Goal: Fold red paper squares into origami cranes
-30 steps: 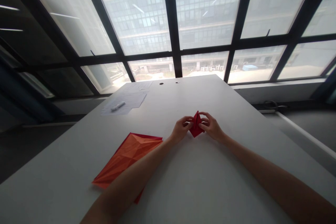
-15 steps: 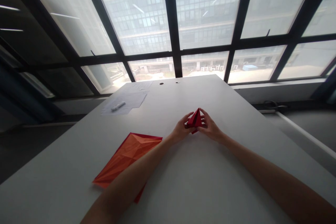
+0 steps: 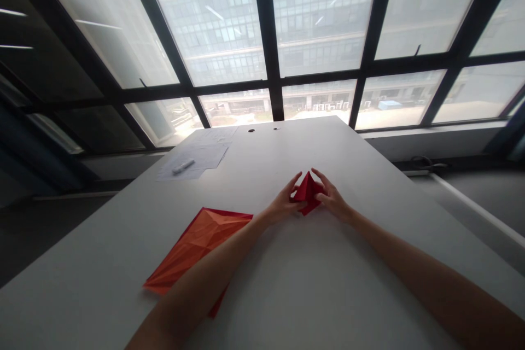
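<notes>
We've got the left hand [image 3: 283, 205] and right hand [image 3: 332, 199] either side of a small folded red paper piece [image 3: 307, 192] in the middle of the worktop [image 3: 328, 284], both grips spread apart, fingertips at most brushing it, with a larger creased orange origami sheet [image 3: 197, 249] toward the near left edge.

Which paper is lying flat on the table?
The large orange creased sheet, left of the hands. The other, a small red folded piece, is raised between the left hand and right hand.
</notes>
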`<state>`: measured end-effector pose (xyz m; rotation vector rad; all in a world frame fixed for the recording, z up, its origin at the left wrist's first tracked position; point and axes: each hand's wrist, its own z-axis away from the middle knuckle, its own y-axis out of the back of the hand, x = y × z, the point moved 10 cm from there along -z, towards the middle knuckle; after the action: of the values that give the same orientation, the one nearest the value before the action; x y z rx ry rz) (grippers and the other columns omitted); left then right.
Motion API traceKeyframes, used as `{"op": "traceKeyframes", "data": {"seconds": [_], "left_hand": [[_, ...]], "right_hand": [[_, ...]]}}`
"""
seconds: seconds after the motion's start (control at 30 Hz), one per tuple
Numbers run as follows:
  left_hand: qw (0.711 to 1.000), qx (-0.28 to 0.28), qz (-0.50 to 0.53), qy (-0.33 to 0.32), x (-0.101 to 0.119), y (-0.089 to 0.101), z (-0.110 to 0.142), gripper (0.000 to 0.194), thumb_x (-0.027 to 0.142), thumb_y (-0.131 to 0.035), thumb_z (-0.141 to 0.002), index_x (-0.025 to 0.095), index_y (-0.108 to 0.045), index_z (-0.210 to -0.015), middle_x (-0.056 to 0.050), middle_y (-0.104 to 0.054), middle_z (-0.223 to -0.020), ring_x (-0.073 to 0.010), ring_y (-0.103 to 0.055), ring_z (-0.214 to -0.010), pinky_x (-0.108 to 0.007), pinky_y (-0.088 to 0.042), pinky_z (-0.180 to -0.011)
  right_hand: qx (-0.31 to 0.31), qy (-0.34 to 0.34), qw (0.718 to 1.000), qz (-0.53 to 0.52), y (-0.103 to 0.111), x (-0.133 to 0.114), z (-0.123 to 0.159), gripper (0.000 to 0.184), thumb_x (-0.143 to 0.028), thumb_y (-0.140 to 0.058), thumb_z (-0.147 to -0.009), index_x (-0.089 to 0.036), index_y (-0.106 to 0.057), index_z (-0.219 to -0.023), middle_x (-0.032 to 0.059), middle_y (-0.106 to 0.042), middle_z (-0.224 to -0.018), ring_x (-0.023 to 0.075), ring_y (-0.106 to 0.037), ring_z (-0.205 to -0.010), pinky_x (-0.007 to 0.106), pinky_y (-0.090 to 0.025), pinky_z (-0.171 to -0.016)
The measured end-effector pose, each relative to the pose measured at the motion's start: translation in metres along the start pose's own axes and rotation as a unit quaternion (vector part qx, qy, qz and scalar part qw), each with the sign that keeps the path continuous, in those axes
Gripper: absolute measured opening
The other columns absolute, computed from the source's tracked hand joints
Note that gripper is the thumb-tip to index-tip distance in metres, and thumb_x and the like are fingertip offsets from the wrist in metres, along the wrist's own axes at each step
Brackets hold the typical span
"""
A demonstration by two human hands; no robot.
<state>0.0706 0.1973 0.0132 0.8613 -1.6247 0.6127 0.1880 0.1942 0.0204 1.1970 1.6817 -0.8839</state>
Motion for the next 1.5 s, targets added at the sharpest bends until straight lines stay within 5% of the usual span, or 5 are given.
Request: {"op": "traceKeyframes", "data": {"seconds": [0.43,0.7,1.03,1.33,1.5], "left_hand": [[0.997,0.063,0.052,0.008,-0.009,0.017,-0.006,0.059,0.039,-0.066,-0.088,0.022,-0.048,-0.141,-0.013,-0.059,-0.134,-0.0268,-0.059,-0.117,-0.038,-0.051,-0.095],[0.993,0.117,0.028,0.0,-0.009,0.033,-0.002,0.069,0.027,-0.077,-0.077,0.02,-0.049,-0.141,-0.013,-0.063,-0.127,-0.0276,-0.062,-0.11,-0.04,-0.053,-0.091],[0.922,0.244,-0.239,-0.184,0.047,0.038,0.017,0.023,0.006,-0.066,-0.078,0.023,-0.078,-0.089,-0.007,-0.067,-0.104,-0.02,-0.063,-0.098,-0.032,-0.051,-0.086],[0.862,0.031,-0.496,-0.094,0.015,-0.003,0.006,0.053,-0.003,-0.049,-0.074,0.025,-0.074,-0.112,-0.002,-0.07,-0.121,-0.0218,-0.06,-0.115,-0.04,-0.038,-0.11],[0.839,0.062,-0.529,-0.106,0.031,-0.009,0.009,0.026,0.015,-0.058,-0.085,0.024,-0.077,-0.101,-0.005,-0.073,-0.111,-0.023,-0.063,-0.107,-0.037,-0.042,-0.103]], "right_hand": [[0.027,-0.044,0.998,-0.034,0.005,-0.001,0.003,0.079,-0.022,-0.065,-0.073,-0.027,-0.037,-0.147,0.0073,-0.065,-0.111,0.0227,-0.065,-0.093,0.035,-0.057,-0.075],[0.068,-0.058,0.996,-0.009,0.019,0.018,-0.003,0.04,-0.023,-0.07,-0.072,-0.019,-0.063,-0.111,0.0071,-0.071,-0.104,0.0233,-0.067,-0.09,0.035,-0.056,-0.075],[0.09,0.225,0.912,0.33,0.006,-0.057,0.012,0.012,-0.015,-0.061,-0.086,-0.023,-0.063,-0.078,0.0047,-0.066,-0.091,0.0206,-0.06,-0.09,0.037,-0.047,-0.084],[-0.058,0.117,0.867,0.481,0.003,-0.006,0.001,0.035,-0.001,-0.048,-0.079,-0.023,-0.075,-0.085,0.0045,-0.073,-0.097,0.0222,-0.064,-0.094,0.034,-0.046,-0.086],[-0.068,0.112,0.875,0.465,0.002,0.001,0.001,0.035,-0.007,-0.053,-0.08,-0.026,-0.078,-0.095,0.004,-0.073,-0.104,0.0244,-0.065,-0.099,0.036,-0.048,-0.09]]}}
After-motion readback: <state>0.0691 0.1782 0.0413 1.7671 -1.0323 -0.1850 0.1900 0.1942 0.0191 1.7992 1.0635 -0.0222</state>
